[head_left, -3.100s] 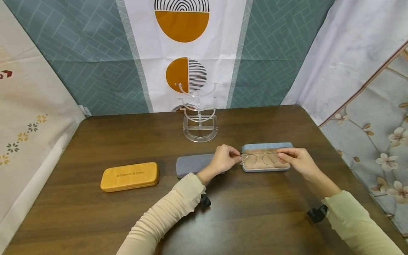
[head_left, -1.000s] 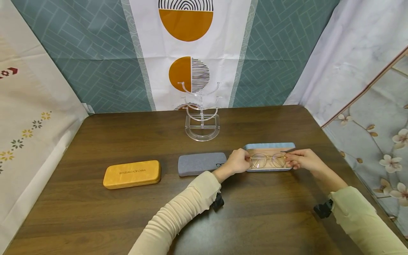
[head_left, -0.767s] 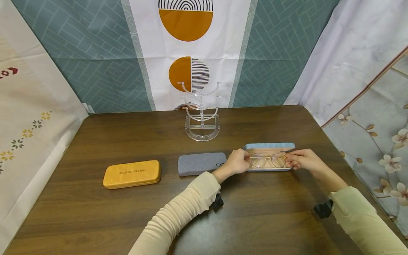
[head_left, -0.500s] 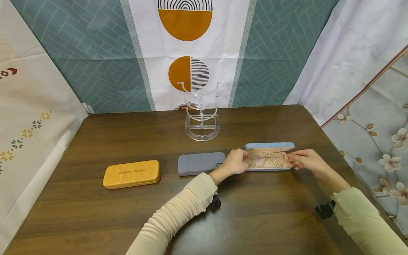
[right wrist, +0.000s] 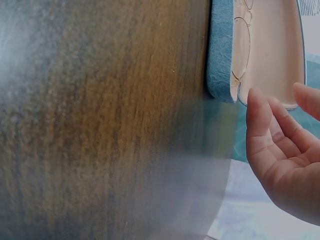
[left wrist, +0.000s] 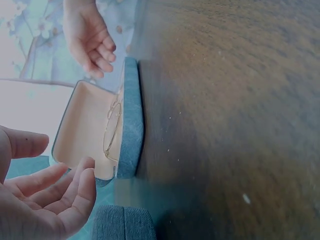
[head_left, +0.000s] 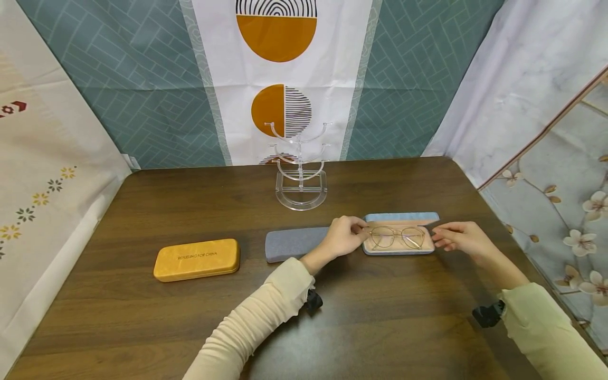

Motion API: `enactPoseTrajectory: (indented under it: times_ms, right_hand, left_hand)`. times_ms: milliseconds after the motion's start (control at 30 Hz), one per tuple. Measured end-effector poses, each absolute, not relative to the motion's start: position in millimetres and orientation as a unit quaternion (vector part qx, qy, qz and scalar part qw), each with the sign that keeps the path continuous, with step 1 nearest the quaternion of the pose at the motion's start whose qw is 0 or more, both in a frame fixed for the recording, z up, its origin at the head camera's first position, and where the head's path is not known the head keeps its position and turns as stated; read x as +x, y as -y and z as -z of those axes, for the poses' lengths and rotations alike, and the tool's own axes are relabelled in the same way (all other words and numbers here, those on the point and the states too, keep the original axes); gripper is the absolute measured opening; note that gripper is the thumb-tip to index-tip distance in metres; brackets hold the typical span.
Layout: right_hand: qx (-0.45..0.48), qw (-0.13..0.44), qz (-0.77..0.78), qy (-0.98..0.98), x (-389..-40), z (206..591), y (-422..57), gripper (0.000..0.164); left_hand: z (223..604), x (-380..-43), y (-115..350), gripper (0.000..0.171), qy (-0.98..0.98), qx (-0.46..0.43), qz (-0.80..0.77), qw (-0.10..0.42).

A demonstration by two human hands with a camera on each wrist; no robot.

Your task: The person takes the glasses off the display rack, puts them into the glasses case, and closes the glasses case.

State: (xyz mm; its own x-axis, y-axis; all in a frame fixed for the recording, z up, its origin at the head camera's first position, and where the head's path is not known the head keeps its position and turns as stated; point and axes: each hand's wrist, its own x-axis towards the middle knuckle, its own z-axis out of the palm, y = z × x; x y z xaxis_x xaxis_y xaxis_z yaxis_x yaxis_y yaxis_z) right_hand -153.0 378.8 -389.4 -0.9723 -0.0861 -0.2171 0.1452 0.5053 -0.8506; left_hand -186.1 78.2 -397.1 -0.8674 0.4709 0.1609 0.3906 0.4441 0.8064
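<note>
A pair of thin gold-rimmed eyeglasses (head_left: 383,237) lies in a blue glasses case (head_left: 399,253) with a beige lining, its lid raised at the back. In the left wrist view the eyeglasses (left wrist: 113,127) sit inside the case's blue wall (left wrist: 132,115). My left hand (head_left: 343,236) is just off the case's left end, thumb and fingers apart in the left wrist view. At the right end hovers my right hand (head_left: 463,241), fingers loosely bent; the right wrist view shows nothing between them.
A grey glasses case (head_left: 290,245) lies left of the blue one, partly covered by my left hand. Farther left is a yellow glasses case (head_left: 196,260). A clear tiered display stand (head_left: 301,206) stands behind them on the brown wooden table (head_left: 380,316).
The eyeglasses, earlier held at both ends over the blue case, have come down into it. Both hands have let go and drawn apart, left hand leftward, right hand rightward.
</note>
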Motion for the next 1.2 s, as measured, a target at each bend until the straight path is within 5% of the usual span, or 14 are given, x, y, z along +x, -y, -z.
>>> enactPoseTrajectory:
  times_ms: [333,600,1200]
  right_hand:
    - [0.044,0.095,0.475,-0.874,-158,387,-379,0.068]
    - [0.045,0.098,0.528,-0.843,-167,389,-375,0.074]
    - [0.031,0.104,0.509,-0.854,-167,396,-370,0.067]
  left_hand:
    - [397,-193,-80,0.030,-0.844,0.198,-0.498,0.018]
    - [399,-198,-92,0.048,-0.837,0.159,-0.515,0.095]
    - [402,-196,-98,0.031,-0.844,0.186,-0.497,0.082]
